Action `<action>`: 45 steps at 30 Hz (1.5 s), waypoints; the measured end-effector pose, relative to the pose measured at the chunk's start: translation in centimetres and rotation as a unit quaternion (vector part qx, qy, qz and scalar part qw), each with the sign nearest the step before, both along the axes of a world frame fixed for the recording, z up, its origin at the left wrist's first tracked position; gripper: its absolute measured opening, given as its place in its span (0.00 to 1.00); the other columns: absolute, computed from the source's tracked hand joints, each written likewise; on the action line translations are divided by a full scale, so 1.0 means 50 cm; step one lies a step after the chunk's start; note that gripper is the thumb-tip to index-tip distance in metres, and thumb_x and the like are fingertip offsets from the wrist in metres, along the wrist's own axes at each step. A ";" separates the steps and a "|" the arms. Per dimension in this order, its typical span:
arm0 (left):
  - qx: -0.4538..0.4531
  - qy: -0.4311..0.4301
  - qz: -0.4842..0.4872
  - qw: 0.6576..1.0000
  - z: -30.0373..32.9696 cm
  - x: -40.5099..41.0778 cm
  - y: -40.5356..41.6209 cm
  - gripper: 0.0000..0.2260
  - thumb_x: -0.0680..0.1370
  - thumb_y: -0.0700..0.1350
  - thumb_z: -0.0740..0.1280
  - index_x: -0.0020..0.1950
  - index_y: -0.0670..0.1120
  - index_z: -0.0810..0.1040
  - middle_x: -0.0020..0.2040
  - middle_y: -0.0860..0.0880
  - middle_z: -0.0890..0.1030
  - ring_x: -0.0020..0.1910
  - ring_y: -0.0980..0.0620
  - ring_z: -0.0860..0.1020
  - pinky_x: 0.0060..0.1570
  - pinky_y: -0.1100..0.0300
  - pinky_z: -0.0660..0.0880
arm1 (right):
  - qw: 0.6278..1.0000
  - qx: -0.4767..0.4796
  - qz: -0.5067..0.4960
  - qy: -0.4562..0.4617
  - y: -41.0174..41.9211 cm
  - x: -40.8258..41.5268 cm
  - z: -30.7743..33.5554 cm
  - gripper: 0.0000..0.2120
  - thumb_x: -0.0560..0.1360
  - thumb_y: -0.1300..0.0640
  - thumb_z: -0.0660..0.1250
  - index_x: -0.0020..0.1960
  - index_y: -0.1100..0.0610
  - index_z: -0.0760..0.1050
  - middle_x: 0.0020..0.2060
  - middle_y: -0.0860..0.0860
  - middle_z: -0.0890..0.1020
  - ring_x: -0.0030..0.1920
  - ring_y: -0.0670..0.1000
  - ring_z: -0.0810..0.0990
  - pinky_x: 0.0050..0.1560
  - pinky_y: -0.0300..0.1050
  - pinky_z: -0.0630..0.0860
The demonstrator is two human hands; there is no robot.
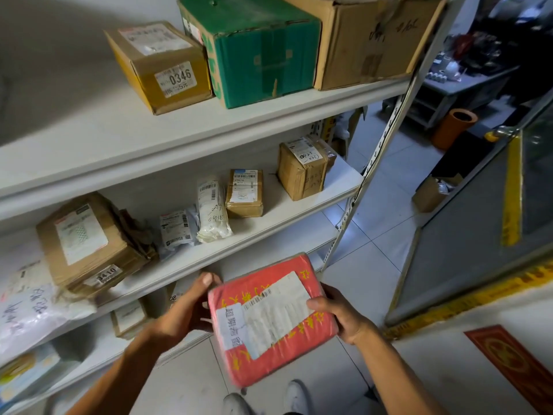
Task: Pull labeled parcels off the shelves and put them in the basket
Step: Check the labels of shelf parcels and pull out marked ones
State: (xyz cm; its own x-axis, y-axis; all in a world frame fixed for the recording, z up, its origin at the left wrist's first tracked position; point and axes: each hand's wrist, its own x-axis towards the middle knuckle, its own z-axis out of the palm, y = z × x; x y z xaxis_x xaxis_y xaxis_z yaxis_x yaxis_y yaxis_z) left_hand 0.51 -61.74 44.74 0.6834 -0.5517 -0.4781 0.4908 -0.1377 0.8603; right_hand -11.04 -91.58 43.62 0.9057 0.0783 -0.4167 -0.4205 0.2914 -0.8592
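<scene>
One red parcel (270,320) out in front of the shelves (179,127), held up over the tiled floor (374,235) with its white label (276,313) facing up and a second, smaller sticker at the near-left edge. Two hands on it: the left hand (187,310) clamps the left edge, thumb stretched up along the top-left corner, fingers tucked underneath; the right hand (339,313) grips the right edge, thumb pressed flat on the label, fingers wrapped below. Both forearms reach in from the bottom, bare, elbows low. The parcel sits tilted, far end higher. Now the count on the racks. Top shelf, three boxes in a row: a tan one marked 0346 (163,65), a green box (257,50) touching it, then a big brown carton (371,40). Middle shelf, five I can make out: a flat carton marked 0410 (89,244), a grey bag (176,230), a white roll (212,209), a small brown box (244,193), and a taped box (303,167) at the far end. Lower left, a white bag (36,313) with handwriting hangs over the edge. An orange bin (453,127) stands well off to the right.
</scene>
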 end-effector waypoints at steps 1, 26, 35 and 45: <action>0.000 0.003 -0.026 1.000 0.008 0.007 -0.001 0.36 0.61 0.75 0.71 0.49 0.45 0.76 0.43 0.39 0.75 0.42 0.44 0.75 0.47 0.49 0.75 | 1.000 -0.002 0.002 0.000 -0.011 0.003 0.011 0.31 0.62 0.50 0.75 0.63 0.59 0.78 0.56 0.59 0.85 0.56 0.59 0.84 0.51 0.50 0.80; 0.003 -0.037 -0.355 0.934 -0.025 -0.215 -0.523 0.22 0.67 0.51 0.77 0.45 0.45 0.65 0.27 0.53 0.75 0.25 0.57 0.71 0.24 0.66 0.65 | 0.830 0.148 -0.537 0.032 -0.157 -0.455 -0.084 0.36 0.73 0.34 0.71 0.66 0.62 0.75 0.58 0.66 0.75 0.56 0.63 0.75 0.60 0.56 0.72; 0.081 -0.023 -0.537 0.840 -0.083 -0.465 -0.707 0.29 0.57 0.63 0.74 0.53 0.53 0.72 0.43 0.50 0.83 0.34 0.51 0.81 0.32 0.59 0.74 | 0.723 0.056 -0.686 0.052 -0.064 -0.730 -0.091 0.40 0.62 0.35 0.79 0.69 0.46 0.73 0.59 0.46 0.85 0.58 0.49 0.84 0.49 0.42 0.82; 0.117 -0.068 -0.734 0.666 -0.121 -0.850 -0.849 0.34 0.57 0.66 0.72 0.60 0.54 0.73 0.54 0.47 0.82 0.49 0.46 0.83 0.39 0.54 0.80 | 0.494 0.135 -0.852 0.112 0.023 -0.997 -0.159 0.29 0.72 0.42 0.76 0.65 0.59 0.79 0.57 0.58 0.85 0.57 0.60 0.84 0.63 0.62 0.78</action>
State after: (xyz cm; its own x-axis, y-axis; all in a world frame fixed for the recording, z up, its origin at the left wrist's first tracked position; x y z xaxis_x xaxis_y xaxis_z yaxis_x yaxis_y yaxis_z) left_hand -41.97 -104.19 38.67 -0.4641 -0.5946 -0.6566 -0.4005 -0.5203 0.7542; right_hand -60.89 -90.41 35.67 -0.3127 -0.6382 -0.7035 0.5558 0.4777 -0.6804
